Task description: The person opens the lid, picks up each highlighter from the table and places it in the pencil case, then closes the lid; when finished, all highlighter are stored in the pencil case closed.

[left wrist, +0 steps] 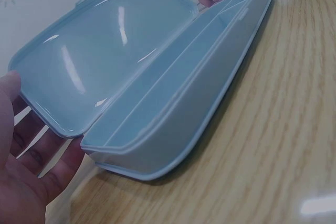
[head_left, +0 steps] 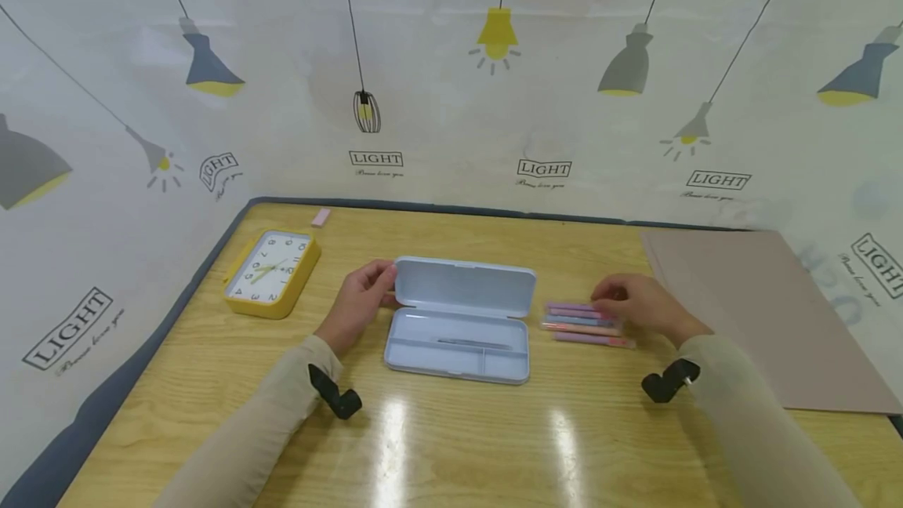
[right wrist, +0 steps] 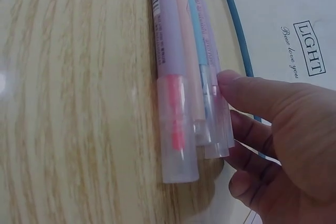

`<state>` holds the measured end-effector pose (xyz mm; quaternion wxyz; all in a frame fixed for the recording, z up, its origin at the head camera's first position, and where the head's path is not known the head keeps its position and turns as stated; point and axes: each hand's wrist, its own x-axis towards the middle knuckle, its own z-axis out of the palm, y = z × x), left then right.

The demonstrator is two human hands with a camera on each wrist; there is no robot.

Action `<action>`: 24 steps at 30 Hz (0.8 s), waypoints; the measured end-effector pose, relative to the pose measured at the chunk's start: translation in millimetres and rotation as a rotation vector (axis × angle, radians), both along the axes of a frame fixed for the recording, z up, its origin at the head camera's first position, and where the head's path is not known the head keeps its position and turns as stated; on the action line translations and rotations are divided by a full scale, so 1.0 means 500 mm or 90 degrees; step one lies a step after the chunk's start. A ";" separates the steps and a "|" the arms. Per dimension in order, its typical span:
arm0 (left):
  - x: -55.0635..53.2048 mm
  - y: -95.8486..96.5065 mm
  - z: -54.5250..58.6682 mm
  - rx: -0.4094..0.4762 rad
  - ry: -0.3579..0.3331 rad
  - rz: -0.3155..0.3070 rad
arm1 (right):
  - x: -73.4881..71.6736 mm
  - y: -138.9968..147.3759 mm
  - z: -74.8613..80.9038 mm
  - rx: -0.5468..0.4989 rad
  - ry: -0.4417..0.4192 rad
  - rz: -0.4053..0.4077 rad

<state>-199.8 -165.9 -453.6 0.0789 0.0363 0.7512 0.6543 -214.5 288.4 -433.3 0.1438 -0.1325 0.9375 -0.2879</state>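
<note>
An open light-blue pencil case (head_left: 432, 359) lies on the table with its lid (head_left: 466, 287) raised. My left hand (head_left: 356, 302) holds the lid's left edge, thumb in front and fingers behind, as the left wrist view shows. Inside the divided base lies a thin, silvery pen-like item (head_left: 471, 343). Right of the case, several highlighters (head_left: 585, 330) in purple, blue and peach lie side by side. My right hand (head_left: 640, 306) pinches the capped end of the far purple highlighter (right wrist: 207, 40) between thumb and fingers; the near purple highlighter (right wrist: 170, 40) lies untouched.
A yellow-framed clock (head_left: 273, 273) lies face up at the left, with a small pink eraser-like block (head_left: 320, 217) behind it. A large pinkish-beige board (head_left: 755, 312) covers the table's right side. A lamp-printed wall covering (head_left: 437, 202) borders the wooden table (head_left: 480, 445).
</note>
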 end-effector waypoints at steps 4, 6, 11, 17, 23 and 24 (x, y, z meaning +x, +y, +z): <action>0.000 0.001 0.002 -0.002 -0.003 0.001 | -0.002 -0.003 -0.001 0.002 0.026 0.026; 0.000 0.002 0.002 0.001 -0.003 0.002 | -0.003 -0.003 -0.002 0.007 0.039 0.036; 0.001 0.003 0.002 0.008 -0.005 0.004 | -0.005 -0.001 -0.004 0.015 0.044 0.043; 0.001 0.005 0.001 0.003 -0.005 0.006 | 0.000 0.007 -0.003 0.019 0.046 0.028; 0.002 0.003 0.001 -0.008 -0.004 0.012 | 0.014 0.018 0.019 0.012 0.101 0.015; 0.001 0.003 0.001 -0.007 -0.001 0.010 | 0.018 0.019 0.026 0.008 0.113 0.013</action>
